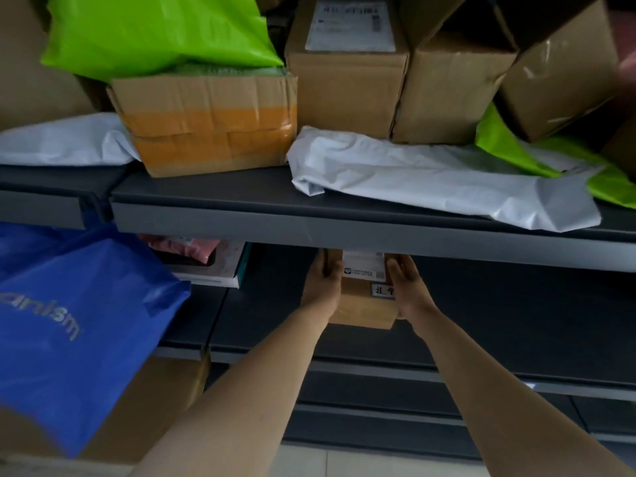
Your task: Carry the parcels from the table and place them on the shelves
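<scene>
Reaching in at the centre of the frame, I have both hands on a small cardboard parcel [361,304] that sits on the lower shelf [481,311], its far end tucked under the front lip of the upper shelf [309,232]. My left hand [321,284] lies flat against the parcel's left side, fingers pressed together and pointing away from me; my right hand [407,287] mirrors it on the right side, fingers together, thumb on top near a white shipping label [364,266]. The fingertips of both hands run under the upper shelf's edge, so I cannot tell how they end.

To the left of the parcel on the same shelf lies a flat white box [213,266] with a pink bag [186,249] on it. A blue bag [79,325] fills the lower left of the frame. On the upper shelf I see a box with orange tape [210,132] at centre left, a green bag [155,32] over it, a labelled carton [347,67] at top centre, and a white mailer [430,177] to the right.
</scene>
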Demonstrator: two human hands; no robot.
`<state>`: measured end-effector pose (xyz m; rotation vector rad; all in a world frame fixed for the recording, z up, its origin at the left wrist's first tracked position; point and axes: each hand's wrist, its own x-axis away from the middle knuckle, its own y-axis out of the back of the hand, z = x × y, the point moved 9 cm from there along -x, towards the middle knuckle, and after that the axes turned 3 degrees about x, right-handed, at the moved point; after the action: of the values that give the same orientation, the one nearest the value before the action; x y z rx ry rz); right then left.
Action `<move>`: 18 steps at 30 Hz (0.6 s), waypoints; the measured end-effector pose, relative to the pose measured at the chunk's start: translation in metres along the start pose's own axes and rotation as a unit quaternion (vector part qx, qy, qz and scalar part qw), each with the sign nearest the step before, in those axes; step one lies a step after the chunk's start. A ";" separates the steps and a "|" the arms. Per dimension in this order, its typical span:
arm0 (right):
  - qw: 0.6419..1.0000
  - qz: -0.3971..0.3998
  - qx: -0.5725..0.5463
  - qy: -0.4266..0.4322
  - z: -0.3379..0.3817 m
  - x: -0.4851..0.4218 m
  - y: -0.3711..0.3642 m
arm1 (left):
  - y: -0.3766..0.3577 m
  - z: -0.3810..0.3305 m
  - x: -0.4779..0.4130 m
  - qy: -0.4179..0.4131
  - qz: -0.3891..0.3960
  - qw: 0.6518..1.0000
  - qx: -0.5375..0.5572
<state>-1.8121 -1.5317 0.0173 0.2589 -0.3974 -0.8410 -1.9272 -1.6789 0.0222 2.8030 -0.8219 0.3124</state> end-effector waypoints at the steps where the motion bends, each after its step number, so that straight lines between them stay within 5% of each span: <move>1: 1.000 -0.020 0.002 0.015 0.005 0.005 0.006 | 0.008 -0.007 0.002 -0.017 -0.031 0.999 -0.028; 6: 0.989 -0.100 -0.064 0.083 0.024 0.057 0.030 | 0.036 -0.026 0.027 -0.041 -0.059 0.993 0.096; 18: 0.972 -0.070 -0.170 0.146 0.093 0.232 0.024 | 0.068 -0.082 0.187 -0.143 -0.003 0.980 0.139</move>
<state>-1.6977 -1.6999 0.1644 0.0886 0.0441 -0.9775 -1.8228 -1.8088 0.1582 3.1633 -0.8879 0.0200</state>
